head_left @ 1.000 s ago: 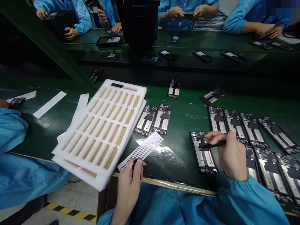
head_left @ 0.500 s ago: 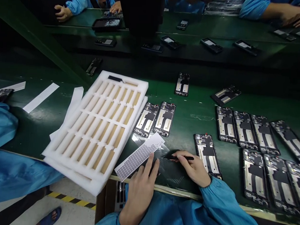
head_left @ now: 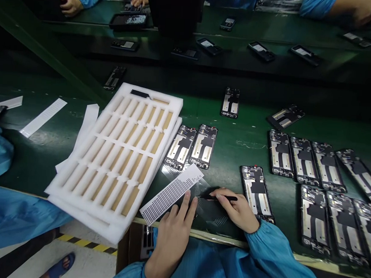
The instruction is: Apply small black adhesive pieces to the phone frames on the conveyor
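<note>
Since the right hand (head_left: 237, 209) pinches a black stylus (head_left: 220, 197) over clear film (head_left: 211, 211), the left hand (head_left: 172, 240) seems to steady the perforated white strip (head_left: 171, 194) on the green counter (head_left: 230, 148), any grip hidden, near phone frames (head_left: 255, 190).

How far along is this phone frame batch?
Done: phone frames lie in rows; which are finished can't be told. In hand: right hand holds a black stylus by one frame; left hand touches a perforated white sheet. Left: tan strips fill the foam tray.
</note>
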`<state>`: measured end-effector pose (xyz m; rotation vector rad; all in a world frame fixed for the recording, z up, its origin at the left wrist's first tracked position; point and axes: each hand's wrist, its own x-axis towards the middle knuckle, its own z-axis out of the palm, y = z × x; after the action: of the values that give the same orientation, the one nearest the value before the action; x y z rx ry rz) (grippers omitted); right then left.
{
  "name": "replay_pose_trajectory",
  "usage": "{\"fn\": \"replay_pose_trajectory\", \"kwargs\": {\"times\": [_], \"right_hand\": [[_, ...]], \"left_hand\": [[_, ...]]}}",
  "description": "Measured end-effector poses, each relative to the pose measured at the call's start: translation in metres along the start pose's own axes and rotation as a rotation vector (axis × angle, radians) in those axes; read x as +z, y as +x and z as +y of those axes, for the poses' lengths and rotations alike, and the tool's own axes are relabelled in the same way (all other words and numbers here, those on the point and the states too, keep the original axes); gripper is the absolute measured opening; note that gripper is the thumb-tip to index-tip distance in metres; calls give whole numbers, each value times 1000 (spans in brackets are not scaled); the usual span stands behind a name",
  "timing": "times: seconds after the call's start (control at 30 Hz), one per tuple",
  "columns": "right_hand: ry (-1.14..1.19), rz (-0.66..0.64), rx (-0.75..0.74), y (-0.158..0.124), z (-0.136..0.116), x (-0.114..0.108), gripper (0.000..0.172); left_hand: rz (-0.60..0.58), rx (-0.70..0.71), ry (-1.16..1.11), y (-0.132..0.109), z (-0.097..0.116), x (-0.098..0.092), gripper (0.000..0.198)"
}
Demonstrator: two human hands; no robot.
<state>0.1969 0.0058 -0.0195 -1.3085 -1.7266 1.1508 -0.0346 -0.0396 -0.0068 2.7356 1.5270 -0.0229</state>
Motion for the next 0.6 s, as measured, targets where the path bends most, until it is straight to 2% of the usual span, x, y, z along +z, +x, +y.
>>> {"fn": "replay_pose_trajectory", "kwargs": {"times": [0.3, 0.6], "right_hand": [[-12, 13, 44, 2, -2, -1, 36], [10, 15, 37, 4, -1, 0, 35]], "left_hand": [[-18, 5, -22, 1, -1, 1, 60], [-15, -22, -122, 1, -2, 4, 58]]}}
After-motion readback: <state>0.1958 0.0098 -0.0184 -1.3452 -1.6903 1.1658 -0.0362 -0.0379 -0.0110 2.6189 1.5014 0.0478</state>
